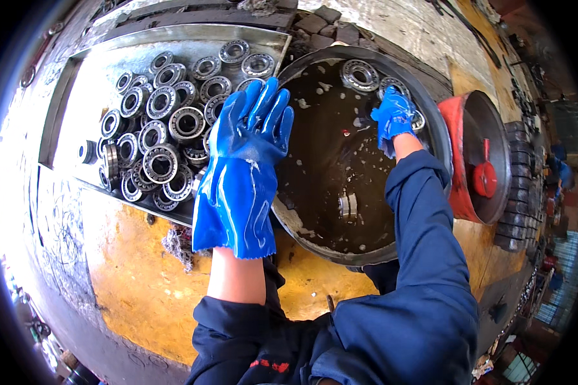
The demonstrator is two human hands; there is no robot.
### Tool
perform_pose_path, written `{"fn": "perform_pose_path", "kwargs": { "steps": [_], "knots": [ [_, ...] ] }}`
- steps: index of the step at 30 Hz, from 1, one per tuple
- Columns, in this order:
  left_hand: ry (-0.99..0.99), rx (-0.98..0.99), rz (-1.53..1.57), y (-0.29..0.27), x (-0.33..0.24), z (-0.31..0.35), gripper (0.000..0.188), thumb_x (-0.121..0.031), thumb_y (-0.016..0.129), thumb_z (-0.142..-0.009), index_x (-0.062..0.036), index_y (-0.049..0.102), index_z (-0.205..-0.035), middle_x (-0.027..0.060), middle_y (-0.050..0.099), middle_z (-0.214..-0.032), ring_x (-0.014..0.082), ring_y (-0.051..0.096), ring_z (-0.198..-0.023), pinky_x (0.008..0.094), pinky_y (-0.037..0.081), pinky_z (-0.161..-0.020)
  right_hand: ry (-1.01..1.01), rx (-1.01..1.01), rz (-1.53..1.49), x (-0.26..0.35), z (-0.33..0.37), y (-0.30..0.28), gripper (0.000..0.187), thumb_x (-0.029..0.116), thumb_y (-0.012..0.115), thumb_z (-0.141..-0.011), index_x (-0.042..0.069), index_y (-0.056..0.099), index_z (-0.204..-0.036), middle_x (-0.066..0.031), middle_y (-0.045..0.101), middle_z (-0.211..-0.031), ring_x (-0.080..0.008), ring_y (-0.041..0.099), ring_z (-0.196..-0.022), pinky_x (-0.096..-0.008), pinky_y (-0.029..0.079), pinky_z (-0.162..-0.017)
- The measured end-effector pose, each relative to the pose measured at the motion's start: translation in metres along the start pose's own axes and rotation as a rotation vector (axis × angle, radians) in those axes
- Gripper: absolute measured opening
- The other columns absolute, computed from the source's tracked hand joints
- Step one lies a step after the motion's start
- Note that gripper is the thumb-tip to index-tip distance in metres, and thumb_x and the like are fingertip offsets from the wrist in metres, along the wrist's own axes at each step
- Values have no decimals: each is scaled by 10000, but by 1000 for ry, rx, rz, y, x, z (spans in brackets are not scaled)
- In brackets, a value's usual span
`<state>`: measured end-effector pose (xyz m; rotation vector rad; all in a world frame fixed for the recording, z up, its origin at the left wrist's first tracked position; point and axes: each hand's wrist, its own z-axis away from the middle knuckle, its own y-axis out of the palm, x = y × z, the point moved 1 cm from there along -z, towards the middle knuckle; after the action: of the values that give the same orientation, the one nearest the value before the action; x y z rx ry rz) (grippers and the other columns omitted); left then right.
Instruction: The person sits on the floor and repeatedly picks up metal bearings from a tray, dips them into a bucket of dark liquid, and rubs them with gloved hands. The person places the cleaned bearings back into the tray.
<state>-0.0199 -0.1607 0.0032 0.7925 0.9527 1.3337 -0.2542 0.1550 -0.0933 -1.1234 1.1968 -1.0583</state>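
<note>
My left hand (250, 125), in a long wet blue rubber glove, is stretched out with its fingers apart over the edge between a metal tray (77, 74) and a round basin (430, 83). Nothing shows in it. Dark, murky liquid (321, 135) fills the basin. At the basin's far right, my right hand (395, 119), also gloved in blue, has its fingers curled onto a bearing (392, 84). Its fingertips are partly hidden. Beside it lies another roller bearing (360, 76), and part of one (418, 120) shows past the glove. Several bearings (161, 163) are heaped in the tray.
A bearing (347, 207) sits partly submerged in the near part of the basin. To the right stands a red bowl-like container (459, 160) with a red tool (485, 176) inside. Dark ring-shaped parts (515, 186) are stacked beyond it. A fibrous rag (178, 247) lies below the tray.
</note>
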Motion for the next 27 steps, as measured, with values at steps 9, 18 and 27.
{"fn": "perform_pose_path", "kwargs": {
  "steps": [9, 18, 27],
  "knots": [
    [34, -1, 8, -7, -1, 4, 456, -314, 510, -1044, -55, 517, -1420, 180, 573, -1424, 356, 546, -1312, 508, 455, -1099, -20, 118, 109, 14, -2, 0, 461, 331, 868, -707, 146, 747, -1112, -118, 751, -1099, -341, 714, -1035, -500, 554, -853],
    [18, 28, 23, 4, -4, -3, 466, -329, 512, -1044, -66, 516, -1428, 182, 576, -1420, 351, 550, -1307, 515, 450, -1102, -365, 58, -163, 33, 84, 19, 295, 292, 766, -673, 98, 672, -874, -160, 701, -854, -399, 682, -838, -523, 515, -695],
    [22, 45, 27, 13, -9, -11, 475, -345, 515, -1044, -76, 515, -1437, 184, 578, -1415, 346, 553, -1301, 521, 445, -1104, -412, 209, 173, -10, 123, 18, 215, 215, 753, -701, 97, 697, -872, -166, 721, -858, -370, 705, -857, -497, 540, -712]
  ]
}}
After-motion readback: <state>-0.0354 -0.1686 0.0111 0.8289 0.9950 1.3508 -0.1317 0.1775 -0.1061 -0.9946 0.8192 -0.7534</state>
